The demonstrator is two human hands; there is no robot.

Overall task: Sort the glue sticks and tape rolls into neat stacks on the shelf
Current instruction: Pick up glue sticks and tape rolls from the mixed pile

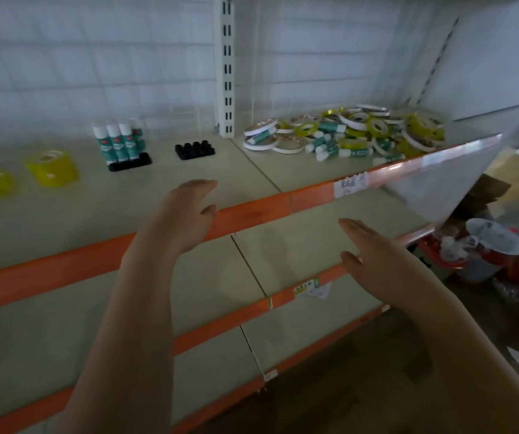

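Head view: both hands are being held out empty before the shelf [251, 211]. Left hand [189, 211], fingers straight and loosely apart, is being held over the orange front edge; right hand [374, 255], fingers straight and together, is being held lower, to the right. Glue sticks [118, 142] are being kept upright in a black holder [131, 162] at far left-centre; a second holder [194, 149] is lying just right. Two yellow tape stacks [52, 167] are sitting far left. A mixed pile [345, 133] of tape rolls and glue sticks is lying far right.
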